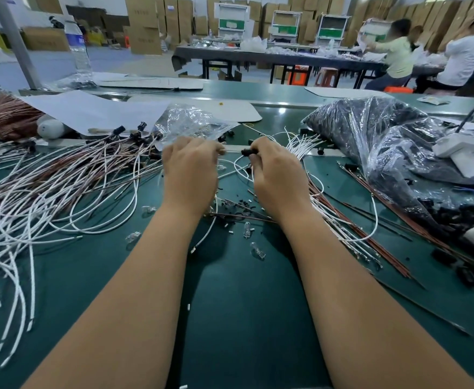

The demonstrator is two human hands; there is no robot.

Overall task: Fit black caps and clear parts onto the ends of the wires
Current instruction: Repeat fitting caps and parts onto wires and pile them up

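At frame centre, a black cap is pinched by the right hand; the left hand is curled, its contents hidden. Wires are judged light and limp, best gripped near the ends. Open worktop lies below centre.

we see a matt green bench. on it, the white wires look braided and dull; left of them, brown wires gleam coppery. the plastic bag is glossy, crinkled film.
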